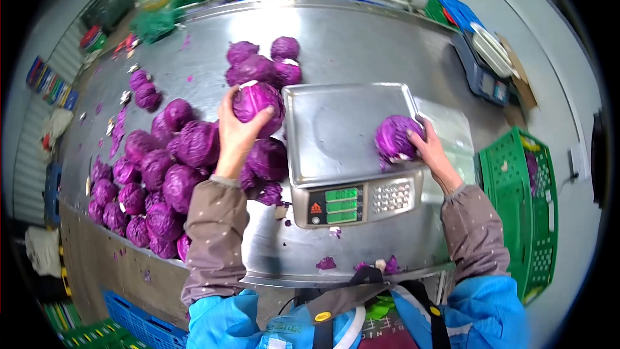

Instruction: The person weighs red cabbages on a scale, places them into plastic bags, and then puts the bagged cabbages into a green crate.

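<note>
My left hand is closed round a red cabbage, held up just left of the weighing scale. At the right side of the scale's metal pan, my right hand grips another red cabbage; it overlaps the pan's right edge in this view. Green digits glow on the scale's display, beside a keypad. Behind my left hand lies a small group of red cabbages, and more sit below it near the scale. A large heap of red cabbages fills the table's left side.
The steel table carries torn purple leaves along its front edge. To the right of the scale lie clear plastic bags. A green crate stands at the right, a blue-grey bin behind it. Green netting lies at the back left.
</note>
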The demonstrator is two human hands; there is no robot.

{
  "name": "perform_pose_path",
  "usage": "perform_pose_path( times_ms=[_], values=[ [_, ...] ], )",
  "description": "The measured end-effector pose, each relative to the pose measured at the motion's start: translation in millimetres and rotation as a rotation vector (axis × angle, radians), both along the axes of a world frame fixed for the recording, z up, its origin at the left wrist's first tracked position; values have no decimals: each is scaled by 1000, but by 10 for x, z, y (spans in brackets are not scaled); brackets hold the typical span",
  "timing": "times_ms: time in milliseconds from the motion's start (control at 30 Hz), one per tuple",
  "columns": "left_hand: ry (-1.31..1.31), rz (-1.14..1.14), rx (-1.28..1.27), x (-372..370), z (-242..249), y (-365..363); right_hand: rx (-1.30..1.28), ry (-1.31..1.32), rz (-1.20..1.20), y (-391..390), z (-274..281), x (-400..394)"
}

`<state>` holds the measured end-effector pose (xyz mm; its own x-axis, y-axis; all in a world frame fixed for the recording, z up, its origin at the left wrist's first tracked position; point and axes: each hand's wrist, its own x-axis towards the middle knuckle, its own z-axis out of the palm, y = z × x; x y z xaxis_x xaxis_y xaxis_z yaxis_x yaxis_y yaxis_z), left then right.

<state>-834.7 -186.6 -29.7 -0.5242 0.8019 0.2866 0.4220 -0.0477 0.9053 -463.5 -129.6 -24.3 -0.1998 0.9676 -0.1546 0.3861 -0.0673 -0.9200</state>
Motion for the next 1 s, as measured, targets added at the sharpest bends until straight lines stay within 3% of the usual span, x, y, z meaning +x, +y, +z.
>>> perform_pose_path(
  times_ms=[133, 333, 400, 600, 933, 1000],
  values=[
    [-204, -404, -103, 538, 385, -94, -65, 121, -53, -92, 67, 40],
    [230, -549, -135, 1124, 48, -51, -69, 91, -57, -207, 138, 287],
    [107, -670, -196, 1011, 27, 12, -48, 85, -93, -264, 131, 389],
    [-312, -440, -153, 663, 408, -164, -25, 74, -169, -387, 198, 474],
    [-425, -394, -147, 557, 306, -422, 54, -70, -208, -218, 211, 159],
    [-430, -367, -151, 606, 313, -472, 152, -129, -123, -98, 100, 42]
  ],
)
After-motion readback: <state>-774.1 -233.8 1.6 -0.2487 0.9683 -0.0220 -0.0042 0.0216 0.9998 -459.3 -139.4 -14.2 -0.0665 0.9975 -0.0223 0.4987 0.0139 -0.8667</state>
